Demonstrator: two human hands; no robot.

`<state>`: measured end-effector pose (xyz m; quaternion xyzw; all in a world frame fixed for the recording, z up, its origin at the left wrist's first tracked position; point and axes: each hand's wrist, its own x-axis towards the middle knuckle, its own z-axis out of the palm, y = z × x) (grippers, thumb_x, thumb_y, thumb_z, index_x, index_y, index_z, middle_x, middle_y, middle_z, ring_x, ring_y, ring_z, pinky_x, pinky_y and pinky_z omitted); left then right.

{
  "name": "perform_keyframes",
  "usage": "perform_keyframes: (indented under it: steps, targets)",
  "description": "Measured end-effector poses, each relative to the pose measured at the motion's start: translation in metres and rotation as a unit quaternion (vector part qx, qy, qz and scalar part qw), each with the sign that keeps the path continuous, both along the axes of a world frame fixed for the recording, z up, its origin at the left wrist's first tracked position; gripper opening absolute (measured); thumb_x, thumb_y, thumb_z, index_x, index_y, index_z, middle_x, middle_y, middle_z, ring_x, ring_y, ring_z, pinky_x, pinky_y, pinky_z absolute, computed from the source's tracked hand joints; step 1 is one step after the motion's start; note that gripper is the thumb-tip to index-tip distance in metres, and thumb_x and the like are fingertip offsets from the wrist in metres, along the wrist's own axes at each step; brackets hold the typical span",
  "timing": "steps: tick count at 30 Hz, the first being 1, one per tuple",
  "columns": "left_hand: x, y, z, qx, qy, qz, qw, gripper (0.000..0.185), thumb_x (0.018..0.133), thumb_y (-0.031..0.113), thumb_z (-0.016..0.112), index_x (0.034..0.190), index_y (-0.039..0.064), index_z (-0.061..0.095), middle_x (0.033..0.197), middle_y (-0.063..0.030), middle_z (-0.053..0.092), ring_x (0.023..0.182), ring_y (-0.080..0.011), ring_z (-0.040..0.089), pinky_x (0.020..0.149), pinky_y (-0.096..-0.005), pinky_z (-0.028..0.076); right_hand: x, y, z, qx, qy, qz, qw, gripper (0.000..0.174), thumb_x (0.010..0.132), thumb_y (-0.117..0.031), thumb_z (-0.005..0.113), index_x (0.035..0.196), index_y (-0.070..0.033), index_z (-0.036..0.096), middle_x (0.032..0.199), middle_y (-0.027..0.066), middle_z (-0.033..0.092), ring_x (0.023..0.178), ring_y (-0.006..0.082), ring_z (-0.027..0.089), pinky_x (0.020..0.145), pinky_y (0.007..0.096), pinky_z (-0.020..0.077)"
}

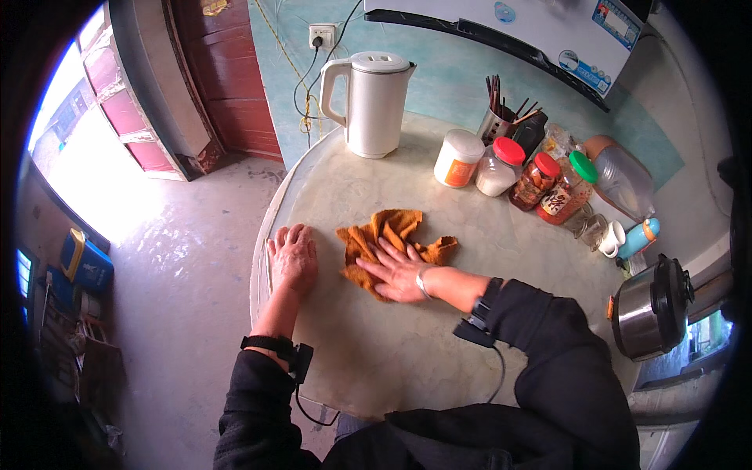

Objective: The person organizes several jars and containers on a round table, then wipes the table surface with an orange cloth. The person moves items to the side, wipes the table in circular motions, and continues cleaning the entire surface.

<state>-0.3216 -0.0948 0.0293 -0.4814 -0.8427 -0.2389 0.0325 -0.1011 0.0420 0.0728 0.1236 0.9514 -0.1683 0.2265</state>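
My right hand (399, 273) lies flat with spread fingers on a crumpled orange-brown cloth (399, 223), pressing it against the round, marble-patterned table (376, 364). A silver bangle (421, 283) circles that wrist. Left of the cloth, my left hand (294, 255) rests palm down near the table's left rim, apart from the cloth and with nothing seen in it. Its fingers are slightly bent. Beyond the cloth stands a white electric kettle (379, 106), upright with its lid down.
A white canister (459, 157), a red-lidded jar of white grains (499, 167), sauce jars (531, 185), a chopstick holder (493, 124), a white cup (612, 239) and a blue bottle (639, 239) line the far right. An electric cooker (651, 311) stands at the right edge. Cables hang by the wall socket (322, 36).
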Motion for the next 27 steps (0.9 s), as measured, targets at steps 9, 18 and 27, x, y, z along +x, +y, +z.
perform_keyframes:
  steps: [9,18,27]
  targets:
    - [-0.002,0.001,0.0,0.029,0.036,-0.017,0.999,0.032,0.093,0.02,0.052,0.122,0.009,0.06,0.131,-0.0072,0.054,0.128,-0.0336,0.041,0.108,-0.0526,0.029,-0.03,0.012,0.0,0.026,-0.004,0.042,0.999,0.068,0.1,-0.047,0.04,0.158,-0.034,0.005,0.165,0.0121,0.001,0.151,0.0353,-0.007,0.112,0.0701,0.0086]
    - [-0.003,0.002,0.001,0.021,0.02,-0.004,1.0,0.034,0.094,0.022,0.053,0.126,0.009,0.057,0.133,-0.0082,0.053,0.131,-0.0368,0.04,0.11,-0.0582,0.028,-0.134,0.053,-0.02,0.053,0.038,-0.072,0.995,0.07,0.098,-0.056,0.039,0.157,-0.035,0.008,0.166,0.0074,0.003,0.152,0.0307,-0.006,0.116,0.0652,0.0051]
    - [-0.004,0.0,0.0,0.028,-0.001,-0.02,0.999,0.034,0.093,0.019,0.052,0.126,0.01,0.058,0.132,-0.01,0.054,0.131,-0.0409,0.039,0.112,-0.057,0.026,-0.194,0.081,-0.028,0.073,0.072,-0.141,0.985,0.066,0.1,-0.053,0.034,0.157,-0.033,0.008,0.166,0.0042,0.003,0.152,0.0278,-0.003,0.118,0.0613,0.0048]
